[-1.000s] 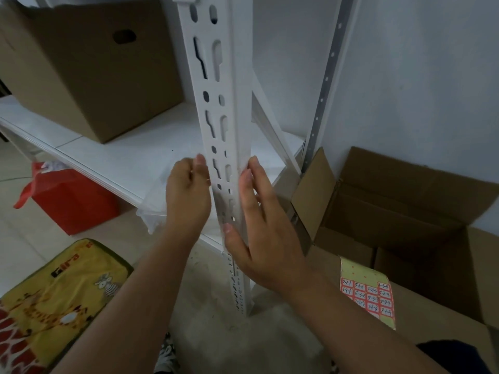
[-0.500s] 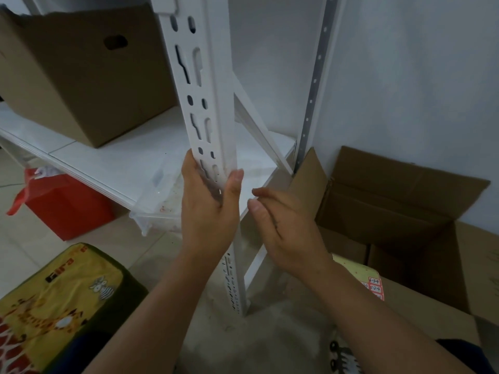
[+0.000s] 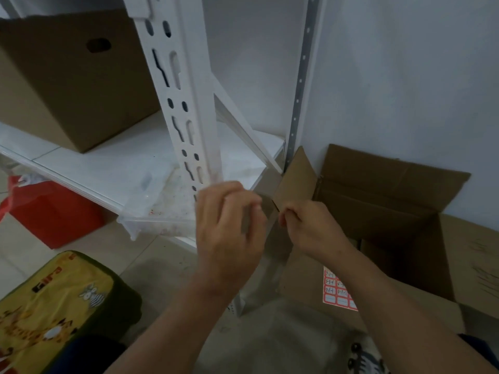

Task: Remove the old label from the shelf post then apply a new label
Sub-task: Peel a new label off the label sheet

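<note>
The left hand (image 3: 226, 233), curled round the upright white slotted metal shelf post (image 3: 186, 103), sits nearer; the right hand (image 3: 310, 228) seems pinched beside it, contents unclear.

My single view: head camera, facing forward and down, close on the white slotted metal shelf post (image 3: 186, 109).

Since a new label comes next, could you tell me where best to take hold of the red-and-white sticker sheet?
Take the red-and-white sticker sheet by its near lower-left edge, from the left. It lies flat on the brown cardboard box flap, and the right forearm covers its right side.
</note>
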